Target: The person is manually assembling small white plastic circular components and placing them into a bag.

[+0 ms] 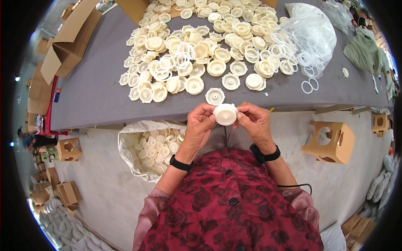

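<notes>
Between my hands, just off the table's near edge, is a round cream plastic cap (225, 114). My left hand (201, 125) pinches its left rim between thumb and fingers. On the opposite rim, my right hand (255, 125) grips it the same way. One loose cap (215, 96) lies on the table edge just beyond my hands. Farther back spreads a large heap of similar caps (197, 46), some face up and some turned over. White sealing rings (183, 55) lie on top of the heap, and two more rings (310, 86) rest to its right.
A clear plastic bag (314, 33) of rings sits at the table's back right. Below the edge on the left stands an open white sack (125, 142) full of caps. A tan stool (331, 142) is on the floor at right; an open cardboard box (69, 42) stands at far left.
</notes>
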Action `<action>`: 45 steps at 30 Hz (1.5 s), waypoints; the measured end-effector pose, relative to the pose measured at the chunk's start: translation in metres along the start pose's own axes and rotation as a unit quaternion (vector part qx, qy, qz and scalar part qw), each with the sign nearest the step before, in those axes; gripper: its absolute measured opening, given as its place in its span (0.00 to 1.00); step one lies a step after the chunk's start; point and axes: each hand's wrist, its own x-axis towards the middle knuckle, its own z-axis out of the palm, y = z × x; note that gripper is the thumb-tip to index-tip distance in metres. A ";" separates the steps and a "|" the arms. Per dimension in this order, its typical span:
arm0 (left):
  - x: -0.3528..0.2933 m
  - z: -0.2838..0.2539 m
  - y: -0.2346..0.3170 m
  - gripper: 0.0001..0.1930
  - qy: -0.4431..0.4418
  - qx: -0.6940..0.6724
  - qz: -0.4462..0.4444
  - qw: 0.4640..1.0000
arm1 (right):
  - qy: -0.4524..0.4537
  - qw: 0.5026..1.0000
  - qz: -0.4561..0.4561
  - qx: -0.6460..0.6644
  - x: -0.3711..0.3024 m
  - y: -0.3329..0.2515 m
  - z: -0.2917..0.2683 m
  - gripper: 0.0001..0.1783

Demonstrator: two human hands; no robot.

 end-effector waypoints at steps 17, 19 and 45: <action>0.012 0.020 0.046 0.04 -0.117 0.421 -0.024 0.899 | -0.078 0.936 -0.094 -0.329 0.009 -0.015 0.006 0.11; 0.013 0.021 0.046 0.05 -0.125 0.501 -0.034 0.856 | -0.074 0.940 -0.077 -0.325 0.010 -0.014 0.006 0.11; 0.001 0.007 0.035 0.05 -0.096 0.370 0.017 0.924 | -0.076 0.963 -0.073 -0.248 0.007 -0.010 0.009 0.11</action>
